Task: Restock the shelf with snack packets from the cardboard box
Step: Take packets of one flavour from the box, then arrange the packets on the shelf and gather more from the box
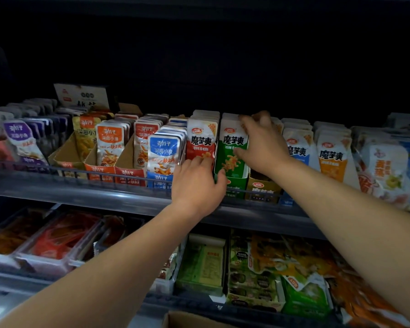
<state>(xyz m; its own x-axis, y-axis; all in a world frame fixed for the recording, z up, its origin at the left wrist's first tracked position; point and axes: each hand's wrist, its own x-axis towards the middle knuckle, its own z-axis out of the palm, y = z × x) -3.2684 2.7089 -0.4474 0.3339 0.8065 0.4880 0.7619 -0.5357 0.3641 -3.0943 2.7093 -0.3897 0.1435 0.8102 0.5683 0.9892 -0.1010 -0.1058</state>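
Observation:
A row of green snack packets [232, 147] stands upright in its display carton on the upper shelf [81, 185]. My right hand [260, 145] grips this stack from the right, fingers over the top and thumb on the front packet. My left hand [199, 183] sits low at the stack's left, fingers on the red packets [200, 140] and thumb curled round the green carton's front corner. A corner of the cardboard box [187, 319] shows at the bottom edge.
Blue [165, 150], orange [109, 147] and purple [21, 140] packet rows fill the shelf to the left. Blue-and-white and orange rows [331, 157] stand to the right. A lower shelf holds trays of red snacks [57, 240] and green and yellow bags [270, 268].

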